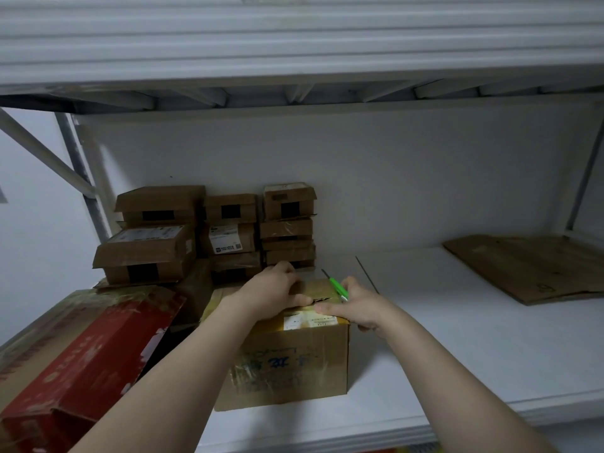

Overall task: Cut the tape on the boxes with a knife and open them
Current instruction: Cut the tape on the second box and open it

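A brown cardboard box (287,364) with a white label and blue writing stands on the white shelf (457,338) in front of me. My left hand (274,291) lies on its top, the fingers curled over the far flap and the thumb at the torn centre seam. My right hand (356,307) holds a green-handled knife (336,286) whose thin blade points away and up to the left. Its thumb presses on the near flap next to the seam. The top seam shows a ragged dark split between my two thumbs.
Stacks of small taped cardboard boxes (215,230) stand against the back wall. A red carton (81,364) lies on its side at the left, close to the box. Flattened cardboard (536,266) lies at the back right. An upper shelf (294,44) hangs overhead.
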